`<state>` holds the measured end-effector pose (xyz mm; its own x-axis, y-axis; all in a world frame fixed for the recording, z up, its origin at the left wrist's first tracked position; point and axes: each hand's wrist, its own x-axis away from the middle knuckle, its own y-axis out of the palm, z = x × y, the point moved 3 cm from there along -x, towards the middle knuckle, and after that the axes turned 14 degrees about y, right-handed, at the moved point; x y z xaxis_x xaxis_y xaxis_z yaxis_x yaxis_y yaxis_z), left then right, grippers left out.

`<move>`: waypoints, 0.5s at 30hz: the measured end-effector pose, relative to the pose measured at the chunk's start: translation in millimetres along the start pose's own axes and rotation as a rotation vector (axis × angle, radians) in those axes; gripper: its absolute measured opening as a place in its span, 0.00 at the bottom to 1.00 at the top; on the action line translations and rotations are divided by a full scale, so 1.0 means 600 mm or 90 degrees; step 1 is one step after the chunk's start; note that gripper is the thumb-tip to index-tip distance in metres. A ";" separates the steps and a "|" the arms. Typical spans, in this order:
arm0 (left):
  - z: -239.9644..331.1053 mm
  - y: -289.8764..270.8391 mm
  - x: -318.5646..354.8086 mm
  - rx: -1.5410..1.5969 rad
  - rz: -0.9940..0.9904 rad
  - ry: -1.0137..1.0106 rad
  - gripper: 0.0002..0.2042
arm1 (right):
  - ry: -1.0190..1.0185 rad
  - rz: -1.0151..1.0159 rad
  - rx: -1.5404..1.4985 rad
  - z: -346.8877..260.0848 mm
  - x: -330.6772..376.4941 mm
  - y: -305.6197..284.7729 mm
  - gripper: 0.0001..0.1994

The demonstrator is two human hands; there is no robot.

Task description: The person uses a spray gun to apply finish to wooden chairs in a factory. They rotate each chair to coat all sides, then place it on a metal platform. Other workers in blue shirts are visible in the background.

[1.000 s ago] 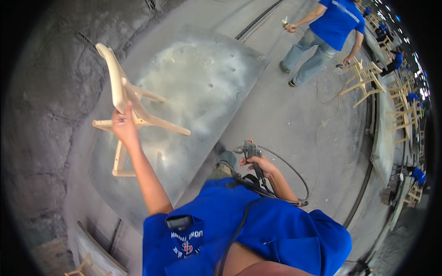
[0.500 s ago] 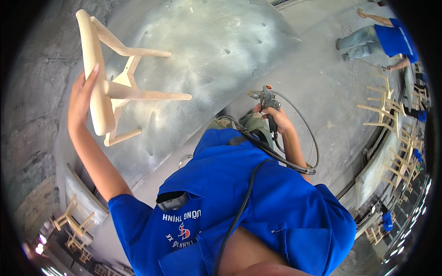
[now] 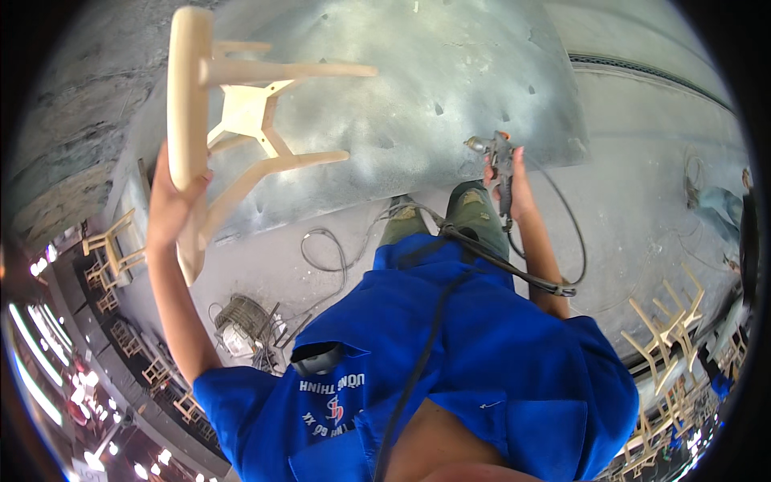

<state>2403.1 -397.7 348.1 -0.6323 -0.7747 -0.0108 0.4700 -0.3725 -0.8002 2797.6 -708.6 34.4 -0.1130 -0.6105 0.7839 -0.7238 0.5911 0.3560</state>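
The pale wooden stool [image 3: 233, 128] is now higher and closer to you than it was a moment ago, and it looks bigger in the picture. You have turned too, so the other person in blue, who was far off at the top right, is now only a small bit at the right edge.

You hold the stool up at the left. Its round seat is turned on its edge and runs up and down. Its legs stick out to the right, away from the seat, side by side. Your left hand [image 3: 173, 205] is wrapped around the low part of the seat edge, with the fingers closed on it.

Your right hand [image 3: 510, 189] is out in front of you at the right. Its fingers are closed around a grey spray gun [image 3: 496, 157]. The nose of the gun points left. A dark hose [image 3: 482, 249] runs from the gun back across your blue shirt [image 3: 450, 361].

Under the stool is a big grey metal sheet [image 3: 450, 88] with white dust on it. Past it is a grey floor [image 3: 642, 201]. More bare wooden frames [image 3: 671, 321] stand near the right, and small chairs [image 3: 112, 241] stand at the left.
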 end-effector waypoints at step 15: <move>0.303 0.019 -0.008 0.099 -0.068 -0.201 0.55 | -0.127 0.101 0.047 -0.214 -0.051 -0.026 0.39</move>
<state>2523.4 -491.0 448.0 -0.4726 -0.8379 0.2732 0.5149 -0.5141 -0.6860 2899.7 -631.9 70.1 -0.3550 -0.6095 0.7088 -0.7332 0.6519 0.1933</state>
